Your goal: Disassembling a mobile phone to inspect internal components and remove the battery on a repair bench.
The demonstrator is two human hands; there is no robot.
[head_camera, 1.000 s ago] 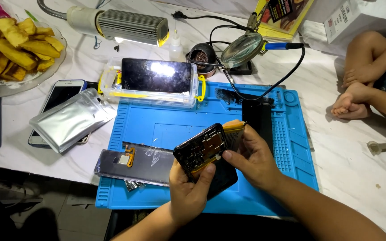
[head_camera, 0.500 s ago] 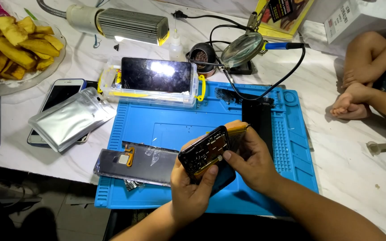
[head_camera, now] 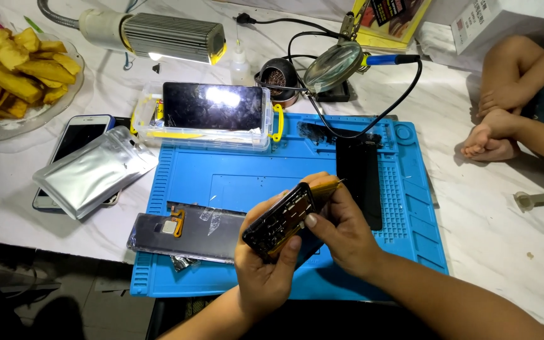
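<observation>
While both hands clasp it | opened phone (head_camera: pixel 279 220) | long axis tilts up-right

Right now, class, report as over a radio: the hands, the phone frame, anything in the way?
Left hand grips opened phone frame from below. Right hand on its far end. Grey back cover flat on blue mat, beside the hands. Nothing blocking.

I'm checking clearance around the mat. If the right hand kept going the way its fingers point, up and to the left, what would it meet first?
The right hand already touches the opened phone. Beyond that, probably the clear plastic box, though depth is unclear.
</observation>
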